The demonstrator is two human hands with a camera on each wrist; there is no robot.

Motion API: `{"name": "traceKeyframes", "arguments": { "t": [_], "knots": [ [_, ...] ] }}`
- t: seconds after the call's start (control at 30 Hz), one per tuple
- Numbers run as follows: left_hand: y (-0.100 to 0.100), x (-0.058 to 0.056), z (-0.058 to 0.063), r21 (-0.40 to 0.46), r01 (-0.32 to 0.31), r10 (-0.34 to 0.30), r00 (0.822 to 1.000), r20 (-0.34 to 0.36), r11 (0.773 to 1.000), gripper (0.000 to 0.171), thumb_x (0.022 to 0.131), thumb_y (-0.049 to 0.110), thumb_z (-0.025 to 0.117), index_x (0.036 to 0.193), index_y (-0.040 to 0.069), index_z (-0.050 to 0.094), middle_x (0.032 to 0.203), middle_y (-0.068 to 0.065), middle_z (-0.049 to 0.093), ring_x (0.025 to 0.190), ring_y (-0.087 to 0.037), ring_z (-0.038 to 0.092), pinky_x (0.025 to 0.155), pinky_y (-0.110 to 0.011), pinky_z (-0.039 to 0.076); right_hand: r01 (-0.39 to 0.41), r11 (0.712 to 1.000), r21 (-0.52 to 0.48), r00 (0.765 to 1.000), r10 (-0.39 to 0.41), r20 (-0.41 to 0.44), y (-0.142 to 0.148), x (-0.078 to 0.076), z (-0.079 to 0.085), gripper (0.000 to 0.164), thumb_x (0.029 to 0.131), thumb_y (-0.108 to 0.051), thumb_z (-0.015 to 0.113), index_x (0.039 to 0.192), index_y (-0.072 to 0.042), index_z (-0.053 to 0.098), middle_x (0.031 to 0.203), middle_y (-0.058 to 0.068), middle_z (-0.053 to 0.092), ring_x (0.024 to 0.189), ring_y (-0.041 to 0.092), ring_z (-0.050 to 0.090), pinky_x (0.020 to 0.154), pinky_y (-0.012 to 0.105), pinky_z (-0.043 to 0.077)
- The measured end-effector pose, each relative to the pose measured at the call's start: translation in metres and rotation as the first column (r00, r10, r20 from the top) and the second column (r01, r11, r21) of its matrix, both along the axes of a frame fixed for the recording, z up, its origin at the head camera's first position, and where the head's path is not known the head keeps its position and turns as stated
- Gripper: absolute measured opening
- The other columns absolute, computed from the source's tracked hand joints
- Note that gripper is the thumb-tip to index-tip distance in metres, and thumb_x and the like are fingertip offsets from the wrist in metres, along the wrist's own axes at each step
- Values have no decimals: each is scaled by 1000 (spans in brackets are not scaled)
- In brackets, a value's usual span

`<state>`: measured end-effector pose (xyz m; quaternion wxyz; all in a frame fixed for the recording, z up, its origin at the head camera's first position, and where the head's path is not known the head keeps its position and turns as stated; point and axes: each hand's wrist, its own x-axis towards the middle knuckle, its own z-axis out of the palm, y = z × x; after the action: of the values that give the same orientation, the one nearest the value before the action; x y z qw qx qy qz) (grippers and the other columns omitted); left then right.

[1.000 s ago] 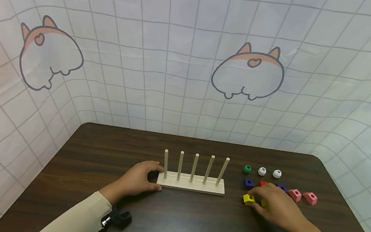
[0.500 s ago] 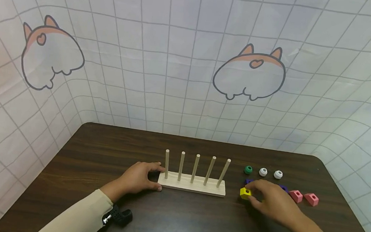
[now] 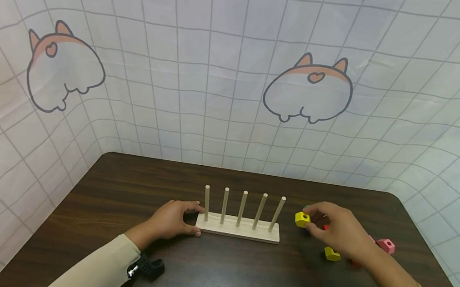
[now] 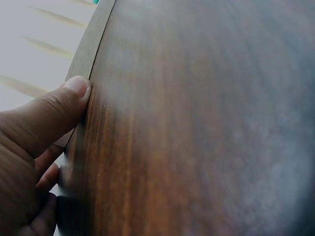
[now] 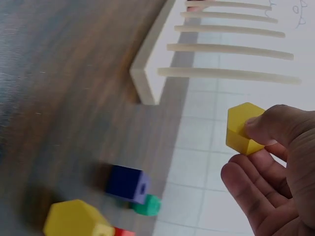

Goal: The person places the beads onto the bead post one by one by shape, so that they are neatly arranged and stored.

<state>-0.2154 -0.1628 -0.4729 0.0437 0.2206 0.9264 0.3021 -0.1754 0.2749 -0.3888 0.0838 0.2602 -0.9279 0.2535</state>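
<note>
On the dark table stands a wooden peg stand [image 3: 228,228], a pale base with a row of upright round pegs. My left hand [image 3: 169,220] holds its left end, and in the left wrist view the thumb [image 4: 64,105] presses the base's side. My right hand [image 3: 343,228] pinches a yellow hexagonal block [image 3: 302,219] with a hole, raised off the table to the right of the stand. In the right wrist view, thumb and fingers grip that yellow block [image 5: 238,118], apart from the pegs.
A second yellow block [image 3: 332,254] lies below the right hand, with a pink block [image 3: 386,245] farther right. A blue block [image 5: 127,183] and a green bead [image 5: 147,205] show in the right wrist view. The right hand covers other pieces.
My right hand has picked up a yellow block and moved it up and slightly left, away from the other pieces. The left hand has stayed on the peg stand.
</note>
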Motion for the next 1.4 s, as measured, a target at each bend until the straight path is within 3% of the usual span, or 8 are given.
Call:
{"name": "traceKeyframes", "arguments": {
  "t": [0.2,0.33,0.63,0.87,1.4],
  "knots": [
    [0,-1,0,19,-10,10,1000,21,1000,60,74,41,92,128,25,72,144,-7,60,130,-29,58,106,-53,45,22,1000,21,1000,-22,0,-3,-3,18,30,88,-9,81,117,-13,71,107,-5,68,91,13,67,77,36,59],
    [0,-1,0,21,-11,10,1000,22,1000,59,74,41,92,128,26,72,143,-7,60,130,-29,58,106,-53,45,11,1000,18,1000,-11,-4,-5,-5,28,31,88,-9,81,117,-15,71,106,-7,68,91,11,67,76,32,58],
    [0,1,0,29,-9,8,999,34,1000,59,74,40,92,127,26,72,143,-7,60,132,-30,56,108,-54,43,-5,1000,14,999,5,-32,-11,-11,47,30,90,-11,80,118,-13,71,105,-7,70,91,11,67,80,39,59],
    [0,1,1,23,-7,6,999,34,1000,59,75,41,91,128,26,71,142,-6,61,132,-29,56,108,-54,43,-16,1000,13,1000,16,-18,-21,-15,61,28,91,-14,79,118,-13,71,103,-7,70,91,10,68,80,36,59],
    [0,2,3,21,-3,2,999,41,1000,59,76,39,91,129,25,71,142,-6,61,133,-30,55,109,-55,41,-109,992,-68,994,109,-8,-55,-24,71,26,92,-10,78,117,-9,72,105,-4,71,90,10,69,80,32,60]
  ]
}}
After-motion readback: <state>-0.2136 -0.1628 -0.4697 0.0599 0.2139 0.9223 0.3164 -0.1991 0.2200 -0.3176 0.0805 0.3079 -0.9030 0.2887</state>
